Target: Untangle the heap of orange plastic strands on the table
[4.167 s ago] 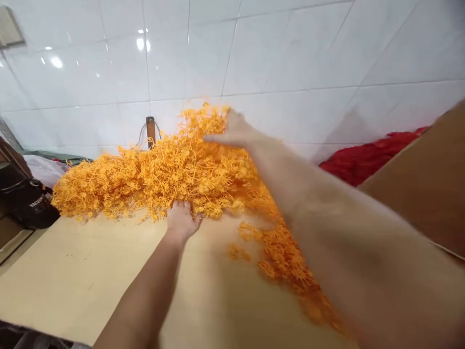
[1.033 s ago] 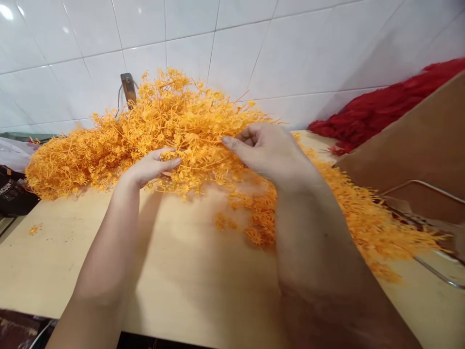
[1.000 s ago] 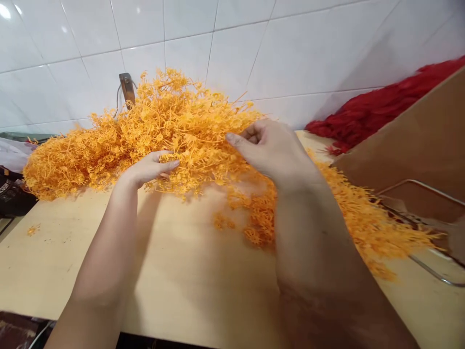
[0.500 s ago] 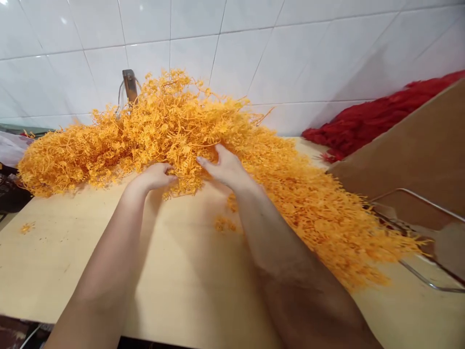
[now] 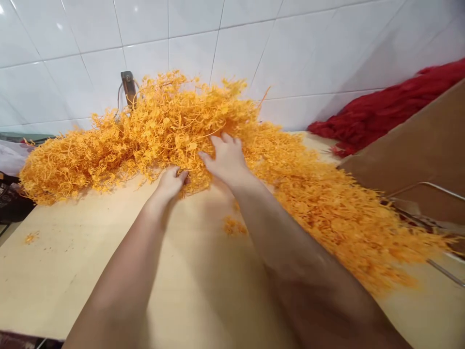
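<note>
We see glossy, smooth tiles on the wall [image 5: 308, 53], a smooth, pale, wood-look tabletop [image 5: 109, 242], matt brown cardboard [image 5: 410, 145], and shiny metal on the bent rod [image 5: 445, 190].

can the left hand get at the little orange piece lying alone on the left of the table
Probably yes: the left hand is at the near edge of the orange pile, and only bare table shows between it and the little orange piece.

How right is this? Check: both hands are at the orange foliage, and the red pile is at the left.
Wrong side: the head view shows the red pile at the right. The left hand and right hand are at the orange foliage.
</note>
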Demonstrator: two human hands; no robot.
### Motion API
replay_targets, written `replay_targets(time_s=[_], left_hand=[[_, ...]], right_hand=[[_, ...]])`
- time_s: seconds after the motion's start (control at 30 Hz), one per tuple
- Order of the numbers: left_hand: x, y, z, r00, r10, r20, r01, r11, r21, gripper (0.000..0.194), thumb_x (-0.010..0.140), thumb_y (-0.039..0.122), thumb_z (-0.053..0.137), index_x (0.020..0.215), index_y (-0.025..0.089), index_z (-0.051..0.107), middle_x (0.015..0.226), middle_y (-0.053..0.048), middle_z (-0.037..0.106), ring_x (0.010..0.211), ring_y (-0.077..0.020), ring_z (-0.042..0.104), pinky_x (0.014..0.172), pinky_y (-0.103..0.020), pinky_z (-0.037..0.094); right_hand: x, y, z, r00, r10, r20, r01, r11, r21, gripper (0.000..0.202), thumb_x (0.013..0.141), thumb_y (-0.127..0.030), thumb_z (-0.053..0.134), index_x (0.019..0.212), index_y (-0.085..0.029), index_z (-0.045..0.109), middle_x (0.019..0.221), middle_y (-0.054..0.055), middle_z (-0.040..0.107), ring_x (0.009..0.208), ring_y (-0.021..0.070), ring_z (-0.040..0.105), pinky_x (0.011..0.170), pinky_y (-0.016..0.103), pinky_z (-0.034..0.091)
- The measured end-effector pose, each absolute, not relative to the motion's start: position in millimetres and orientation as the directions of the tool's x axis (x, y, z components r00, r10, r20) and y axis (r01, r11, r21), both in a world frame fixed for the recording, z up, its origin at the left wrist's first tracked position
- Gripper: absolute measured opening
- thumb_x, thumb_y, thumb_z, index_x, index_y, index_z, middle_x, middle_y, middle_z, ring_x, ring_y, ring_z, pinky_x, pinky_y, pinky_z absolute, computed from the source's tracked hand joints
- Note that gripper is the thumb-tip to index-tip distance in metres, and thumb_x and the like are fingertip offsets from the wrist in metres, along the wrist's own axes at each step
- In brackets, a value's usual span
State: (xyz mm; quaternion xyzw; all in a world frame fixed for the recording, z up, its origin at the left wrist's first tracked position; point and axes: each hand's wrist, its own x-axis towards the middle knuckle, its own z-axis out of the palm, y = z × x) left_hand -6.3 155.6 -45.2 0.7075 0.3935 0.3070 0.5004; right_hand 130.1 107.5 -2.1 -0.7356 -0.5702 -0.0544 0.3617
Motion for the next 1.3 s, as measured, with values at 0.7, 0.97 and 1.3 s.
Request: replay_targets(time_s=[0.7, 0.97, 1.3], left_hand=[[12.0, 112.7, -50.8, 0.753, 0.653, -0.079, 0.264, -0.191, 0.945, 0.020, 0.083, 0.024, 0.052, 0.069, 0.010, 0.056, 0.064, -0.001, 0.058, 0.058, -0.0045, 0.050, 0.062, -0.018, 0.042], [10.4, 77.9, -56.0, 0.793, 0.609, 0.009, 0.347, -0.464, 0.815, 0.022, 0.084, 0.032, 0.046, 0.078, 0.013, 0.057, 0.076, -0.005, 0.063, 0.068, -0.0111, 0.054, 0.070, -0.024, 0.043], [3.0, 66.6, -51.5, 0.669, 0.737, 0.092, 0.600, -0.610, 0.518, 0.035, 0.091, 0.034, 0.028, 0.072, 0.017, 0.052, 0.075, -0.006, 0.064, 0.071, -0.0155, 0.057, 0.071, -0.027, 0.043]], right_hand=[[142.8, 56.8, -55.1, 0.375, 0.900, 0.224, 0.448, 0.036, -0.893, 0.023, 0.065, -0.037, 0.064, 0.077, -0.017, 0.061, 0.079, 0.006, 0.064, 0.083, 0.0207, 0.059, 0.076, 0.034, 0.048], [139.4, 50.2, -51.9, 0.447, 0.870, 0.205, 0.512, -0.061, -0.857, 0.021, 0.063, -0.035, 0.063, 0.072, -0.018, 0.055, 0.076, 0.003, 0.055, 0.077, 0.0174, 0.052, 0.078, 0.035, 0.045], [136.3, 55.7, -59.6, 0.520, 0.707, 0.479, 0.700, -0.031, -0.714, 0.022, 0.064, -0.014, 0.051, 0.067, -0.024, 0.032, 0.076, 0.003, 0.041, 0.077, 0.0180, 0.045, 0.082, 0.036, 0.044]])
